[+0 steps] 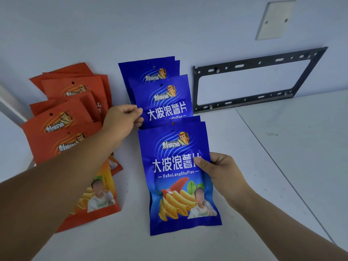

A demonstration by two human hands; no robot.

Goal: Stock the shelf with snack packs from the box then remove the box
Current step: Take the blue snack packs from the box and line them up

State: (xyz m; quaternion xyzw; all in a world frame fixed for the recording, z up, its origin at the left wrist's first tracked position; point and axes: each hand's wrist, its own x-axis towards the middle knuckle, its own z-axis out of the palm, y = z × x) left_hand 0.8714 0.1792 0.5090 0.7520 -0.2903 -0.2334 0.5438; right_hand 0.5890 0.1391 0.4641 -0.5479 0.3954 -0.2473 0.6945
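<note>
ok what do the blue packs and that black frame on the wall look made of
Blue packs: thin flexible plastic film, possibly foil-lined, with a glossy printed finish. They wrinkle at the edges and catch the light.
Black frame: probably painted or coated metal with a matte finish. It has flat rigid bars with punched slots and screws.

Illumination is even, diffuse and cool, giving the wall (131,25) and shelf surface (244,166) a blue-white cast. No light source is in view. Shadows are soft and faint, with a thin one under the lower edge of the front blue pack (178,176). Its print and that of the second blue pack (163,104) are sharp, with mild sheen only. Wide-angle distortion tilts the black metal frame (244,100) and wall plate (273,19) and enlarges the left forearm (47,194), which is slightly soft. Printed faces are blurred.
</note>
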